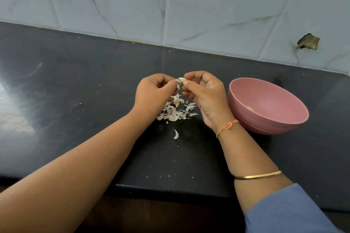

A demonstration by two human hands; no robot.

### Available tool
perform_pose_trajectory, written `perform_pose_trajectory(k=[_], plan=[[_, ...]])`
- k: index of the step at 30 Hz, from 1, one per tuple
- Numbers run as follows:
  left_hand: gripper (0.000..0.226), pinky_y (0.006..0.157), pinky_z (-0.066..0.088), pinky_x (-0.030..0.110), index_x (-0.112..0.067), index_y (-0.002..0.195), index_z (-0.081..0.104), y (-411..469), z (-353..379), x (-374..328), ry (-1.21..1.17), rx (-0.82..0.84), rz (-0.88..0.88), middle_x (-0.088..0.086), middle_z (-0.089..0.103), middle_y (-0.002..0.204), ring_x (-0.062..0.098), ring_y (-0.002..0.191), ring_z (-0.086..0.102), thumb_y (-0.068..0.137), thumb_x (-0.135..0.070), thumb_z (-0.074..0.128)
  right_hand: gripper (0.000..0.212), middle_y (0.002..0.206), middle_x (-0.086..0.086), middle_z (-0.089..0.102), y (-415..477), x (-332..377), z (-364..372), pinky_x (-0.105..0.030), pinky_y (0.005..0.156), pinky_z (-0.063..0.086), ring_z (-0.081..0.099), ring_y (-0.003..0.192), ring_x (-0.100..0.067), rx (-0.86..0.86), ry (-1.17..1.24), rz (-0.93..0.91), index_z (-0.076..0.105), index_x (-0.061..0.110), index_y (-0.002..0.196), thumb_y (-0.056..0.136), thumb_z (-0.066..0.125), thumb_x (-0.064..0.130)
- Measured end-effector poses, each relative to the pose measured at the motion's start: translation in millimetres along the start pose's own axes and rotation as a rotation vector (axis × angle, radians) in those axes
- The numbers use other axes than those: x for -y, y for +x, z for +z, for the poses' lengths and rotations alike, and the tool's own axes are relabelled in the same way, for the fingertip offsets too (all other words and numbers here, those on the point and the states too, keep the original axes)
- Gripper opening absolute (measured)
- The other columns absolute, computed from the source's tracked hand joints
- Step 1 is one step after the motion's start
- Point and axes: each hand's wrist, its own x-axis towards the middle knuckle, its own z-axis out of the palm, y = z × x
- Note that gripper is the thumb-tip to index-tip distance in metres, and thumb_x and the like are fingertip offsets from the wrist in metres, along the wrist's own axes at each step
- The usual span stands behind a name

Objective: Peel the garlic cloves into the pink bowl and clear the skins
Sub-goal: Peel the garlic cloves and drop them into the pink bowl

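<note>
Both hands meet above the dark counter, pinching one pale garlic clove (181,80) between them. My left hand (154,96) holds it from the left, where a strip of skin hangs down. My right hand (203,92) pinches it from the right with thumb and fingers. Below the hands lies a heap of white garlic skins (175,111), with one loose skin (176,134) nearer me. The pink bowl (265,119) stands just right of my right hand; a peeled clove (250,108) shows inside it.
The black stone counter (85,100) runs back to a pale marbled tile wall (189,5). A broken hole in the tile (308,41) is at the right. The counter's front edge (170,189) lies under my forearms.
</note>
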Motion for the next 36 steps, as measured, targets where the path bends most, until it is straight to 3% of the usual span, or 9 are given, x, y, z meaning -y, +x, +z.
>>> perform_pose_trajectory(k=[3, 13, 17, 20, 23, 27, 32, 36], plan=[[0.011, 0.058, 0.053, 0.018, -0.015, 0.080, 0.069, -1.2, 1.3, -0.7, -0.023, 0.046, 0.002, 0.002, 0.068, 0.073, 0.005, 0.065, 0.063, 0.087, -0.011, 0.062, 0.020, 0.072, -0.003, 0.064, 1.1, -1.0, -0.8, -0.027, 0.067, 0.055, 0.062, 0.063, -0.013, -0.026, -0.017, -0.017, 0.063, 0.010, 0.094, 0.084, 0.060, -0.007], [0.009, 0.063, 0.057, 0.024, -0.016, 0.078, 0.069, 0.1, -0.9, 1.2, 0.023, 0.016, 0.048, -0.004, 0.066, 0.064, 0.004, 0.059, 0.061, 0.086, -0.016, 0.067, 0.012, 0.076, -0.006, 0.068, -2.6, 1.9, -0.6, -0.018, 0.063, 0.054, 0.065, 0.064, -0.007, 0.002, -0.153, -0.093, 0.068, 0.009, 0.082, 0.080, 0.068, -0.004], [0.009, 0.069, 0.058, 0.035, -0.016, 0.076, 0.069, -0.2, -1.3, 1.4, 0.060, 0.003, 0.053, 0.001, 0.068, 0.068, 0.012, 0.065, 0.062, 0.085, -0.016, 0.066, 0.012, 0.081, -0.011, 0.069, -2.2, 0.0, -0.5, -0.022, 0.066, 0.056, 0.067, 0.071, -0.014, 0.010, -0.160, -0.082, 0.069, 0.008, 0.083, 0.080, 0.068, -0.003], [0.012, 0.068, 0.056, 0.032, -0.020, 0.073, 0.067, -0.5, -0.8, 0.2, 0.089, -0.010, 0.058, -0.002, 0.066, 0.066, 0.010, 0.063, 0.061, 0.084, -0.017, 0.066, 0.012, 0.082, -0.012, 0.069, -2.1, 0.0, -0.2, -0.024, 0.067, 0.057, 0.067, 0.072, -0.016, 0.016, -0.142, -0.064, 0.068, 0.009, 0.083, 0.080, 0.068, -0.003], [0.013, 0.068, 0.056, 0.032, -0.020, 0.072, 0.066, -0.1, -0.4, 0.2, 0.115, -0.034, 0.060, -0.002, 0.067, 0.067, 0.009, 0.062, 0.061, 0.084, -0.017, 0.064, 0.012, 0.078, -0.008, 0.069, -1.7, 0.2, 0.0, -0.028, 0.069, 0.058, 0.066, 0.069, -0.016, 0.019, -0.072, -0.030, 0.068, 0.008, 0.083, 0.080, 0.067, -0.004], [0.014, 0.076, 0.058, 0.042, -0.020, 0.072, 0.065, 1.9, -1.8, 1.3, 0.074, -0.093, 0.015, -0.002, 0.067, 0.067, 0.014, 0.067, 0.063, 0.085, -0.017, 0.062, 0.015, 0.071, -0.002, 0.067, -0.8, 0.8, -1.1, -0.032, 0.073, 0.056, 0.064, 0.064, -0.012, 0.005, 0.003, 0.005, 0.067, 0.006, 0.086, 0.081, 0.064, -0.007], [0.039, 0.070, 0.056, 0.043, -0.013, 0.060, 0.068, 1.4, -2.9, 0.1, 0.013, -0.100, -0.024, 0.003, 0.066, 0.057, 0.015, 0.056, 0.058, 0.090, -0.037, 0.060, 0.017, 0.076, -0.004, 0.066, -1.3, 1.9, -0.4, -0.030, 0.074, 0.056, 0.062, 0.066, -0.012, -0.007, 0.020, 0.023, 0.067, 0.007, 0.090, 0.082, 0.062, -0.008], [0.028, 0.073, 0.057, 0.045, -0.013, 0.068, 0.069, 0.6, -2.8, -0.2, 0.103, -0.075, 0.026, 0.004, 0.068, 0.064, 0.016, 0.061, 0.060, 0.083, -0.036, 0.070, 0.013, 0.079, -0.007, 0.065, -1.8, 1.7, -0.7, -0.033, 0.073, 0.055, 0.060, 0.066, -0.012, -0.019, -0.031, 0.016, 0.068, 0.007, 0.085, 0.082, 0.063, -0.005]])
